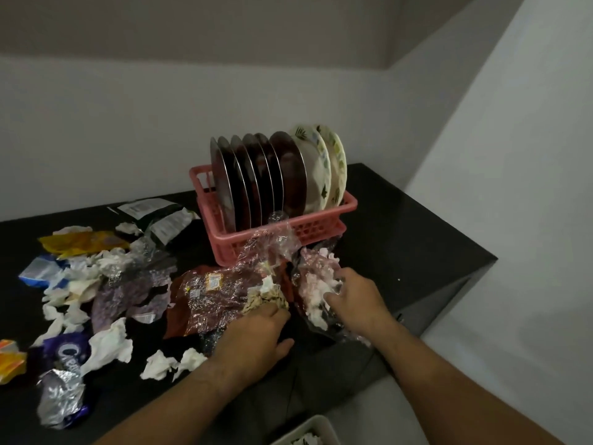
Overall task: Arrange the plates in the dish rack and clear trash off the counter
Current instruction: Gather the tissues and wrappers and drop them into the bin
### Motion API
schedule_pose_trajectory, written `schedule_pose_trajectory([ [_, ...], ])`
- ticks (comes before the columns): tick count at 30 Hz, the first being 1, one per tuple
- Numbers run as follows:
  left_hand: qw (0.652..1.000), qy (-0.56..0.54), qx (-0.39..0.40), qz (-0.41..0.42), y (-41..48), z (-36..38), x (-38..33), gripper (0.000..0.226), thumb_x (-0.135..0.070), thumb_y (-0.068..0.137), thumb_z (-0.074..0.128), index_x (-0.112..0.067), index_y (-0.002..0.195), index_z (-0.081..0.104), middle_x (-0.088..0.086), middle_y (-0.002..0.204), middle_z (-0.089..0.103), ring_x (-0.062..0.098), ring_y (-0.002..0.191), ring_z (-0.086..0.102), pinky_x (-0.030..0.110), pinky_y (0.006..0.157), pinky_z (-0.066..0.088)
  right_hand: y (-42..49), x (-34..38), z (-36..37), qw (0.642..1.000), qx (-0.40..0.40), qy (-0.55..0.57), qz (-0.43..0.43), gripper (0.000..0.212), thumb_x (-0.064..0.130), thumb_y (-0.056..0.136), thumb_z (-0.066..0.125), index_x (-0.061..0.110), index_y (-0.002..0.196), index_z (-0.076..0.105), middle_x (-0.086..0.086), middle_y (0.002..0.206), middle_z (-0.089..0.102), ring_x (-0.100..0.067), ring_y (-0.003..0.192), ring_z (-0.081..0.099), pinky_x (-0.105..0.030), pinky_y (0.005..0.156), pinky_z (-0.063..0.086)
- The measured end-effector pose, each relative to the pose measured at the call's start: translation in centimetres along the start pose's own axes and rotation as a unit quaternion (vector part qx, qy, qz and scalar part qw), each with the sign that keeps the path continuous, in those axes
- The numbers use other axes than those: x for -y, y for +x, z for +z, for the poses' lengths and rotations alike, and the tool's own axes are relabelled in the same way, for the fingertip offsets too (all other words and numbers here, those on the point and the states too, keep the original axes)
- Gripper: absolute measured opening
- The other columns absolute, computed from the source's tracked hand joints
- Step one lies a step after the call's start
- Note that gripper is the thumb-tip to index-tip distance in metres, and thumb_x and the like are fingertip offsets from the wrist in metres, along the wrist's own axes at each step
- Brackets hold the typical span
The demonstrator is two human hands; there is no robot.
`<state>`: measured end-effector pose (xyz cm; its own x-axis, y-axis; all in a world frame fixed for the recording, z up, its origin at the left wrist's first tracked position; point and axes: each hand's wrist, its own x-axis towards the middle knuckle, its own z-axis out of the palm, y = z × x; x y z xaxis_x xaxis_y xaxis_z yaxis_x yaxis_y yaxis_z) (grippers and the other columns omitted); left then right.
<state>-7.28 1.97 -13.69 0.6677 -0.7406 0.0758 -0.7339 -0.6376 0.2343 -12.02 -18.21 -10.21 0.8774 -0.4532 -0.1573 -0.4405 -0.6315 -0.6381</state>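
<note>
A pink dish rack (324, 231) stands at the back of the black counter (410, 239). Several steel plates (256, 178) and two white patterned plates (324, 165) stand upright in it. In front of the rack lies a heap of trash. My left hand (256, 335) is closed on a beige crumpled wad (263, 300) beside a dark red foil wrapper (211, 300). My right hand (353, 297) grips a clear plastic bag stuffed with white tissue (313, 281).
Crumpled tissues (112, 345), a purple wrapper (64, 351), a yellow packet (83, 244), a blue-white packet (40, 271) and a dark pouch (160, 216) litter the counter's left half. A white bin's rim (308, 428) shows below the counter's front edge. Walls close in behind and to the right.
</note>
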Motion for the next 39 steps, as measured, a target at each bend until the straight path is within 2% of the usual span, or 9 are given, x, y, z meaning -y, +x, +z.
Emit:
schedule_pose_trajectory([
  [3, 1.000, 0.001, -0.009, -0.002, 0.9, 0.1, 0.0, 0.052, -0.050, 0.094, 0.049, -0.027, 0.139, 0.041, -0.007, 0.132, 0.050, 0.015, 0.115, 0.053, 0.030, 0.089, 0.047, 0.4, 1.5, -1.8, 0.998, -0.006, 0.026, -0.048, 0.010, 0.019, 0.094, 0.062, 0.023, 0.102, 0.057, 0.003, 0.085, 0.060, -0.008, 0.065, 0.056, -0.019, 0.054, 0.044],
  [6, 1.000, -0.001, -0.019, -0.005, 1.8, 0.0, -0.4, 0.050, -0.050, 0.094, 0.048, -0.026, 0.138, 0.043, -0.006, 0.131, 0.050, 0.016, 0.114, 0.054, 0.032, 0.087, 0.049, 1.5, 2.7, -3.9, 0.996, -0.009, 0.043, -0.080, 0.011, 0.016, 0.095, 0.059, 0.024, 0.088, 0.057, 0.000, 0.084, 0.063, -0.010, 0.064, 0.055, -0.024, 0.055, 0.049],
  [11, 0.998, -0.001, -0.050, -0.026, 2.8, -0.6, -1.4, 0.042, -0.052, 0.094, 0.047, -0.027, 0.127, 0.051, -0.008, 0.118, 0.056, 0.016, 0.102, 0.059, 0.034, 0.081, 0.052, 2.6, 2.8, -6.9, 0.990, 0.021, 0.115, -0.080, 0.027, 0.004, 0.098, 0.049, 0.029, 0.099, 0.056, -0.003, 0.095, 0.065, -0.025, 0.081, 0.071, -0.041, 0.068, 0.063],
  [15, 0.994, -0.007, -0.097, -0.047, 3.6, -1.3, -2.8, 0.033, -0.049, 0.093, 0.050, -0.025, 0.113, 0.059, -0.007, 0.105, 0.061, 0.018, 0.090, 0.064, 0.036, 0.074, 0.053, 3.1, 1.7, -9.3, 0.984, 0.010, 0.130, -0.119, 0.046, -0.007, 0.097, 0.044, 0.036, 0.109, 0.055, 0.009, 0.096, 0.063, -0.005, 0.071, 0.070, -0.018, 0.056, 0.055],
  [19, 0.990, 0.014, -0.133, -0.054, 4.6, -2.1, -4.2, 0.034, -0.048, 0.092, 0.050, -0.024, 0.112, 0.063, -0.007, 0.101, 0.065, 0.017, 0.083, 0.065, 0.035, 0.070, 0.055, 4.3, 0.7, -11.6, 0.978, -0.053, 0.164, -0.118, 0.016, 0.017, 0.102, 0.050, 0.026, 0.108, 0.062, 0.004, 0.093, 0.067, -0.005, 0.065, 0.066, -0.014, 0.049, 0.047],
  [22, 0.989, 0.020, -0.131, -0.070, 5.4, -2.3, -5.5, 0.034, -0.048, 0.094, 0.051, -0.025, 0.117, 0.061, -0.007, 0.104, 0.064, 0.016, 0.086, 0.065, 0.032, 0.072, 0.053, 5.0, -0.3, -13.0, 0.985, -0.069, 0.114, -0.108, 0.016, 0.034, 0.093, 0.066, 0.023, 0.102, 0.060, 0.006, 0.087, 0.065, -0.006, 0.067, 0.062, -0.014, 0.050, 0.043],
  [26, 0.989, 0.042, -0.108, -0.087, 6.6, -1.9, -7.1, 0.037, -0.048, 0.094, 0.050, -0.025, 0.122, 0.059, -0.007, 0.111, 0.060, 0.016, 0.095, 0.063, 0.032, 0.076, 0.053, 5.5, -2.3, -14.4, 0.992, -0.075, 0.028, -0.102, 0.020, 0.019, 0.085, 0.076, 0.024, 0.086, 0.057, 0.003, 0.086, 0.063, -0.010, 0.072, 0.064, -0.022, 0.059, 0.050],
  [31, 0.989, 0.069, -0.066, -0.113, 8.2, -0.5, -8.4, 0.039, -0.049, 0.095, 0.046, -0.026, 0.126, 0.054, -0.008, 0.119, 0.054, 0.014, 0.106, 0.057, 0.028, 0.079, 0.049, 6.3, -4.9, -16.8, 0.981, -0.124, 0.011, -0.152, 0.027, 0.005, 0.089, 0.067, 0.018, 0.072, 0.052, 0.002, 0.098, 0.057, -0.008, 0.072, 0.055, -0.014, 0.058, 0.041],
  [39, 0.986, 0.093, -0.058, -0.122, 13.0, 0.5, -9.1, 0.040, -0.046, 0.097, 0.044, -0.021, 0.127, 0.054, -0.003, 0.121, 0.053, 0.016, 0.111, 0.051, 0.028, 0.086, 0.048, 6.6, -8.6, -18.1, 0.982, -0.095, 0.068, -0.150, 0.021, 0.002, 0.097, 0.051, 0.021, 0.104, 0.055, -0.004, 0.101, 0.061, -0.018, 0.090, 0.063, -0.028, 0.071, 0.054],
])
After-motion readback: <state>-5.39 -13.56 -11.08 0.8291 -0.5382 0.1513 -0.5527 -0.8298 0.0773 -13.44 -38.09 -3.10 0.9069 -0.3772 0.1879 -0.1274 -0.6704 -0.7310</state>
